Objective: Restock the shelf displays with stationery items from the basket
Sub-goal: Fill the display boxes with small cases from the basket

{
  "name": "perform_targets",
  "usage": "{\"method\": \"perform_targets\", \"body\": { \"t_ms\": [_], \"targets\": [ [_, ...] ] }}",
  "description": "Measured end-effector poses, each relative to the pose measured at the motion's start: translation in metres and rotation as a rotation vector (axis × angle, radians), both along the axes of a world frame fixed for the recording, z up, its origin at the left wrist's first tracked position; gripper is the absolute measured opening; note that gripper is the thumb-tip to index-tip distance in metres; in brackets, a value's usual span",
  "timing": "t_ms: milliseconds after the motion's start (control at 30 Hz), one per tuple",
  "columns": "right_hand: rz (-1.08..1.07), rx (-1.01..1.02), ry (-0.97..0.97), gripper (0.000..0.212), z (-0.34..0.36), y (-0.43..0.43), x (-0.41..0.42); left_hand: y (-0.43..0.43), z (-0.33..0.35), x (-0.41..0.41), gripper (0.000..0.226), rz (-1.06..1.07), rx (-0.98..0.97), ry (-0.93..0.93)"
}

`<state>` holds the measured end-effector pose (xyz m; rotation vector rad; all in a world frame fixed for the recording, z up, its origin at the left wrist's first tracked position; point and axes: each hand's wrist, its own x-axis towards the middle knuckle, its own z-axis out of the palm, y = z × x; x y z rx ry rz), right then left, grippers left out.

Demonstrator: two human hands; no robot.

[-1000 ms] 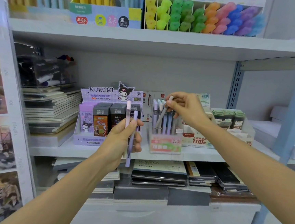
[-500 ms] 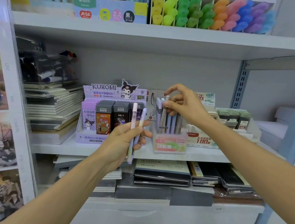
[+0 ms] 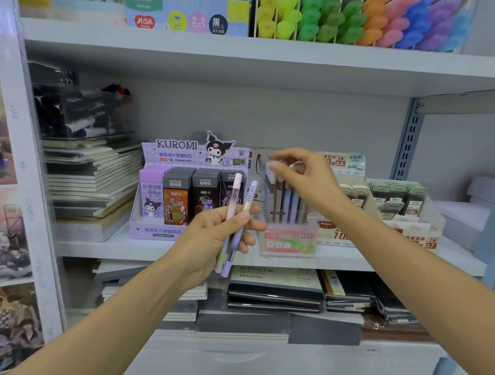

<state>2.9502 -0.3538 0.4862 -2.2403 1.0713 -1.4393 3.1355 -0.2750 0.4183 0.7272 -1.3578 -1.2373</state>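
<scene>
Head view: the left hand [image 3: 215, 238] is held in front of the middle shelf's [image 3: 338, 259] front edge. Its fingers [image 3: 253, 225] are curled round two spare pens, a pink pen [image 3: 234, 195] and a lilac pen [image 3: 250, 195], both roughly upright. The right hand [image 3: 304, 177] hovers over the clear pen box [image 3: 289, 240], which stands near that front edge just right of the Kuromi lead display [image 3: 177, 151]. Its fingertips are bent down onto the tops of the standing pens [image 3: 284, 199], but blur hides whether they pinch one or only touch. The basket is out of sight.

The step in hand looks like seating a pen among the others. To do it well, lower each pen straight down into a free gap, cap up like its neighbours, and press lightly so the light box does not slide or tip. Then take the next pen from the left hand one at a time.
</scene>
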Motion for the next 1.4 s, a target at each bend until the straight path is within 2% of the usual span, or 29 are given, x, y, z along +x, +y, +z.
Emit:
{"method": "perform_targets", "body": {
  "t_ms": [67,200,300,467,667,867,967,1133,1400],
  "targets": [
    [0.178,0.103,-0.077,0.022,0.006,0.012,0.001,0.000,0.001,-0.002,0.036,-0.003,0.002,-0.020],
    [0.354,0.249,0.143,0.022,0.009,0.025,0.008,0.003,0.003,-0.009,0.029,-0.032,-0.005,-0.059],
    [0.400,0.276,0.065,0.017,0.009,0.029,0.007,0.007,0.006,-0.012,0.024,-0.033,0.002,-0.057],
    [0.375,0.249,-0.170,0.011,0.025,0.030,-0.008,0.012,0.004,-0.010,0.019,0.015,0.038,-0.136],
    [0.260,0.185,-0.342,0.005,0.042,0.026,-0.040,0.010,-0.001,-0.004,0.020,0.135,0.078,-0.142],
    [0.081,0.199,-0.217,0.007,0.020,0.011,-0.051,0.006,0.001,-0.008,0.026,0.208,0.075,-0.106],
    [0.077,0.154,-0.260,0.006,0.018,0.007,-0.048,0.005,0.003,-0.009,0.030,0.218,0.057,-0.108],
    [0.055,0.042,-0.326,0.006,0.027,0.001,-0.047,0.005,0.002,-0.004,0.020,0.242,0.017,-0.055],
    [0.019,0.065,-0.120,0.004,-0.002,-0.009,-0.035,0.002,-0.001,-0.005,0.016,0.280,0.057,0.011]
  ]
}}
